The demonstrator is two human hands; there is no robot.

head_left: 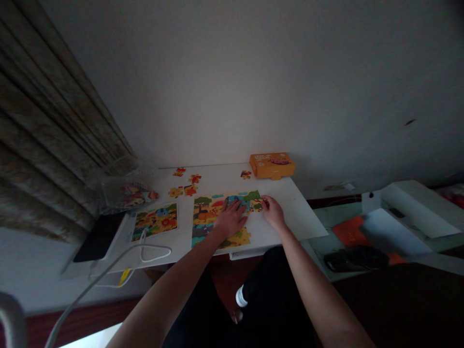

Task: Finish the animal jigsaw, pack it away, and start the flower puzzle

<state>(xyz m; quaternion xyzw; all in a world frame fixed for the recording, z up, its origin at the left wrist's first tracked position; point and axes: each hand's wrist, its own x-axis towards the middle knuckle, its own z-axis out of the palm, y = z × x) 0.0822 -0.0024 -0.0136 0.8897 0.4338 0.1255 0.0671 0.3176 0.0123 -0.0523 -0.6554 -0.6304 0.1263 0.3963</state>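
A partly joined animal jigsaw puzzle [203, 215] lies on the white table [297, 212]. My left hand [231, 218] rests flat on its middle, fingers spread, covering part of the picture. At the puzzle's upper right edge, my right hand [273, 212] pinches a small puzzle piece [258, 205], which touches or nearly touches the joined part. The fingers hide some of that piece. To the left lies a picture card [156, 221] with similar animals. Several loose puzzle pieces [176, 192] are spread behind the puzzle, and one puzzle piece [246, 174] sits near the box.
An orange puzzle box [272, 166] stands at the back right by the wall. On the left are a clear plastic bag [126, 191], a black tablet-like slab [100, 238] and a white cable [119, 253]. An open white box [397, 227] stands lower right.
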